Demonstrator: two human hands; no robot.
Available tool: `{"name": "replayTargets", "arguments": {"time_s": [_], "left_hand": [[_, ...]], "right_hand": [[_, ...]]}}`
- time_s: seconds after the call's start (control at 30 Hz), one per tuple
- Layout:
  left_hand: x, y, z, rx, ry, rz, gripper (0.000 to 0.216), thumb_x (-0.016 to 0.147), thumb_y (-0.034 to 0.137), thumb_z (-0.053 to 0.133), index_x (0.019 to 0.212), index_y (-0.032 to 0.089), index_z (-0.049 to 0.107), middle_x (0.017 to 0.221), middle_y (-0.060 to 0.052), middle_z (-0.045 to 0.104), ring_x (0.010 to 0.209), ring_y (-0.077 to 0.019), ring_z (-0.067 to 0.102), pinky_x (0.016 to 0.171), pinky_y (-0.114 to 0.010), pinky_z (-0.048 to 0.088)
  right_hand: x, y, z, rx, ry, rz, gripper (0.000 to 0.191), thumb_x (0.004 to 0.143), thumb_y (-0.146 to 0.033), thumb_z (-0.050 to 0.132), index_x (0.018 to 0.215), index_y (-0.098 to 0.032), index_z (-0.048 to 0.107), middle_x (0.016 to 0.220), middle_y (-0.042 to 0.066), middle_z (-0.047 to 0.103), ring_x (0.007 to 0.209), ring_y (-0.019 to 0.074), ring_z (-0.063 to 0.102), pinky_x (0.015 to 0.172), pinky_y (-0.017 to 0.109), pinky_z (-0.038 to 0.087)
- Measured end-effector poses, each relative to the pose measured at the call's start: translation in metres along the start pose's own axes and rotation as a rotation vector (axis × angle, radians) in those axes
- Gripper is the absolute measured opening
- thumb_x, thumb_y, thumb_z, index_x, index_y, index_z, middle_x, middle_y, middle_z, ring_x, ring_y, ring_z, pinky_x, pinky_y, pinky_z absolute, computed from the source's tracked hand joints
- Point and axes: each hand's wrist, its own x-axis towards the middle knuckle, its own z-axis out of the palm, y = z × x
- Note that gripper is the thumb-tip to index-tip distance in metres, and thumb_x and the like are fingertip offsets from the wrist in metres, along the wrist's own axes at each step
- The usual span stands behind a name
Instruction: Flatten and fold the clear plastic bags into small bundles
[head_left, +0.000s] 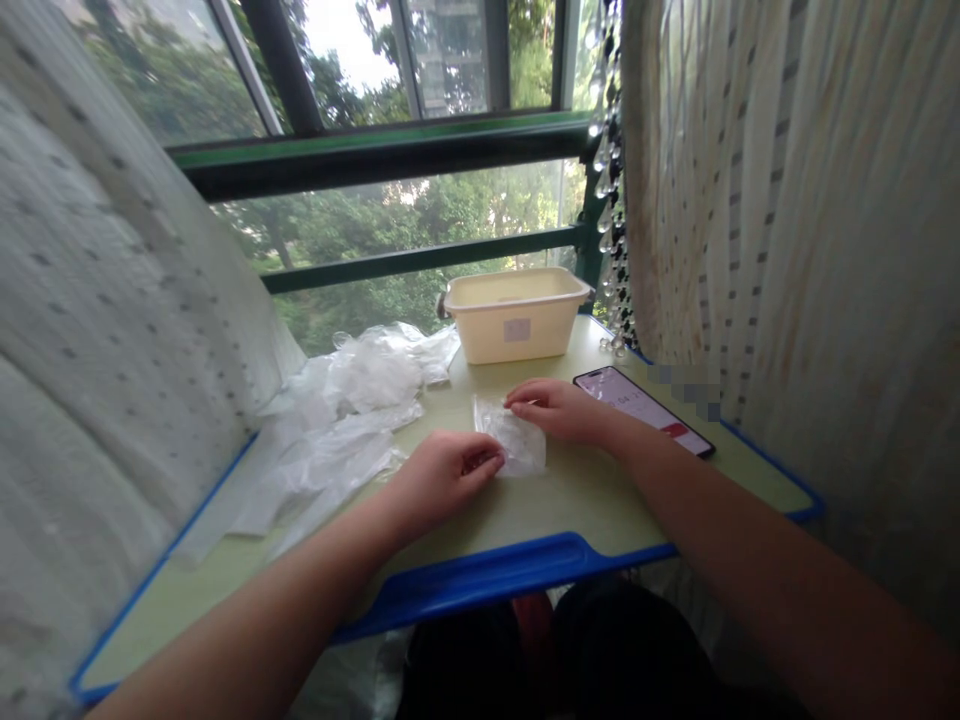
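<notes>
A small clear plastic bag (pixel 523 448) lies flat on the table between my two hands. My left hand (pixel 448 468) is at the bag's lower left side, fingers curled in and the thumb and fingertips closed at its edge. Over the bag's upper right part rests my right hand (pixel 555 408), its fingers fairly straight and pointing left, with the thumb a little apart below them. Whether anything is inside the bag cannot be made out.
Crumpled clear plastic bags (pixel 375 375) are heaped on the left. A cream plastic bin (pixel 514 335) stands at the back. A phone (pixel 645 410) lies by my right forearm. The table (pixel 600 520) has a raised blue rim; curtains (pixel 705 200) hang at both sides.
</notes>
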Motion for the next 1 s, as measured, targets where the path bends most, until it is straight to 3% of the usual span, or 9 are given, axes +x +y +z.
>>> {"name": "replayTargets", "arguments": {"time_s": [0.13,0.23,0.33,0.47,0.63,0.8,0.9,1.0], "left_hand": [[-0.001,0.001,-0.002,0.000,-0.027,0.043,0.022,0.083,0.026,0.047,0.087,0.017,0.066,0.075,-0.002,0.066,0.064,-0.0116,0.056,0.062,-0.021,0.042],[0.000,0.001,-0.003,-0.001,-0.041,0.063,0.022,0.084,0.026,0.046,0.086,0.017,0.066,0.074,-0.002,0.065,0.063,-0.0113,0.055,0.061,-0.021,0.042],[0.000,0.000,-0.004,0.004,-0.047,0.062,0.023,0.084,0.026,0.046,0.086,0.017,0.067,0.072,-0.001,0.065,0.062,-0.0108,0.054,0.059,-0.021,0.041],[0.000,-0.001,-0.002,0.001,-0.032,0.054,0.023,0.083,0.026,0.047,0.087,0.017,0.067,0.072,-0.001,0.065,0.061,-0.0105,0.054,0.059,-0.020,0.041],[0.001,-0.005,0.003,-0.038,0.036,0.023,0.022,0.082,0.028,0.049,0.088,0.017,0.067,0.073,-0.001,0.066,0.062,-0.0114,0.056,0.060,-0.021,0.042],[0.004,-0.002,0.007,-0.058,0.128,-0.019,0.018,0.080,0.026,0.052,0.082,0.018,0.068,0.079,-0.002,0.068,0.070,-0.0138,0.060,0.063,-0.022,0.045],[0.007,-0.002,0.009,-0.045,0.212,0.031,0.016,0.079,0.025,0.054,0.076,0.018,0.068,0.089,-0.003,0.068,0.084,-0.0159,0.060,0.077,-0.025,0.045],[0.011,-0.006,0.012,-0.079,0.189,0.084,0.018,0.081,0.025,0.051,0.079,0.018,0.067,0.098,-0.003,0.067,0.092,-0.0162,0.059,0.086,-0.025,0.041]], "right_hand": [[0.003,-0.004,-0.001,0.389,0.141,0.188,0.022,0.083,-0.018,0.046,0.101,-0.017,0.057,0.109,0.009,0.060,0.088,0.0154,0.062,0.077,0.030,0.052],[0.005,-0.003,-0.001,0.557,0.131,0.277,0.031,0.072,-0.002,0.046,0.098,-0.017,0.051,0.112,0.009,0.055,0.082,0.0134,0.063,0.071,0.028,0.053],[0.003,0.000,0.000,0.405,0.043,0.259,0.028,0.063,0.002,0.049,0.085,-0.015,0.053,0.089,0.004,0.060,0.074,0.0123,0.060,0.064,0.024,0.050],[-0.001,0.001,-0.001,0.100,-0.073,0.202,0.020,0.065,-0.011,0.059,0.084,-0.016,0.060,0.069,0.000,0.058,0.063,0.0118,0.055,0.057,0.022,0.044],[-0.001,0.002,0.001,-0.003,-0.146,0.128,0.023,0.068,-0.026,0.062,0.089,-0.019,0.067,0.075,0.001,0.059,0.066,0.0127,0.055,0.060,0.023,0.043],[0.000,0.005,0.004,-0.089,-0.186,-0.021,0.018,0.070,-0.028,0.061,0.081,-0.019,0.071,0.084,0.003,0.060,0.072,0.0137,0.056,0.066,0.023,0.043],[0.001,0.006,0.007,-0.117,-0.179,-0.044,0.019,0.071,-0.027,0.060,0.083,-0.018,0.071,0.082,0.004,0.062,0.071,0.0142,0.056,0.066,0.024,0.043],[0.003,0.007,0.010,-0.128,-0.182,-0.046,0.020,0.072,-0.027,0.059,0.083,-0.017,0.071,0.079,0.004,0.065,0.073,0.0158,0.058,0.068,0.024,0.043]]}}
